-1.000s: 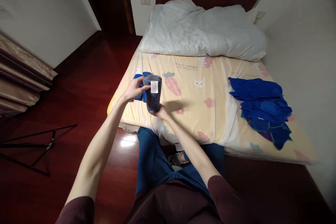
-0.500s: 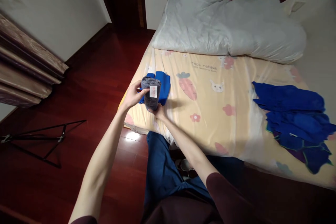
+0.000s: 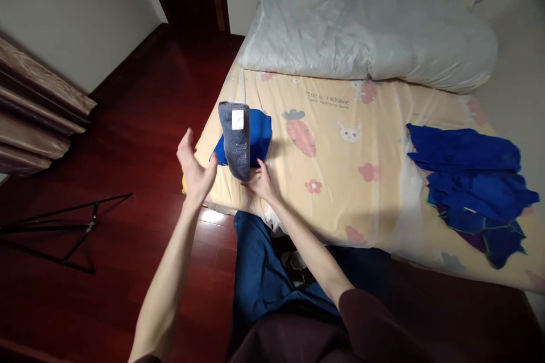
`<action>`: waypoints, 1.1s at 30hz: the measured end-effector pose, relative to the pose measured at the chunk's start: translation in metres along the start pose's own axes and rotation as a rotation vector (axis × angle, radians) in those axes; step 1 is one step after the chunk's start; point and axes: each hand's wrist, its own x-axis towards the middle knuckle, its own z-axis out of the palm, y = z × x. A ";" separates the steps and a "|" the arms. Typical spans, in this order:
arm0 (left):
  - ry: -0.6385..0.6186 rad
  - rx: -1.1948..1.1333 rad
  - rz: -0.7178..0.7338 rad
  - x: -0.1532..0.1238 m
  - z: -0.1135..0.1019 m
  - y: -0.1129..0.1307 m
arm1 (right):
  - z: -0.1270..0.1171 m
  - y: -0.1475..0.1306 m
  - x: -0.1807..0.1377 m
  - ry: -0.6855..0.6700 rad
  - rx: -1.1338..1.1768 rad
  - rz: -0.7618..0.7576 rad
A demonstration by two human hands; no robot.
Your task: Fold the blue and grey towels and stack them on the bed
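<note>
A folded grey towel (image 3: 237,142) with a white label near its upper end is tilted over a folded blue cloth (image 3: 260,133) at the left end of the bed. My right hand (image 3: 260,182) grips the towel's lower end, fingers beneath it and thumb along its right side. Off to the left of the towel, my left hand (image 3: 195,170) is open, thumb and fingers spread, touching nothing. A heap of blue cloths (image 3: 472,176), some with green edging, lies on the right part of the bed.
The bed (image 3: 332,181) has a yellow sheet with carrots, flowers and rabbits. A grey-white quilt (image 3: 366,28) lies bundled along its far side. On the dark red floor at left are black tripod legs (image 3: 80,227), with a curtain (image 3: 38,113) beyond.
My left hand has let go of the towel and moved left, opening. The towel has tipped so its side now shows instead of its rolled top. My right hand stays at its lower end.
</note>
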 end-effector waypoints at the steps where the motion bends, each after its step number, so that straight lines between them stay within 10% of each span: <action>1: 0.025 0.047 -0.017 -0.027 -0.006 0.009 | -0.014 0.005 -0.016 0.025 -0.019 0.019; 4: -0.210 0.068 -0.093 -0.132 -0.006 0.034 | -0.065 0.031 -0.084 0.120 -0.049 0.106; 8: -0.981 -0.026 -0.171 -0.285 0.029 0.061 | -0.137 0.077 -0.195 0.237 0.006 0.245; 12: -1.475 -0.085 -0.090 -0.360 0.057 0.070 | -0.200 0.114 -0.277 0.417 0.011 0.357; 23: -1.163 0.098 -0.065 -0.290 0.081 -0.009 | -0.420 0.155 -0.283 0.874 -0.022 0.286; 33: -1.033 0.194 0.147 -0.302 0.089 -0.030 | -0.597 0.199 -0.122 0.889 0.092 0.210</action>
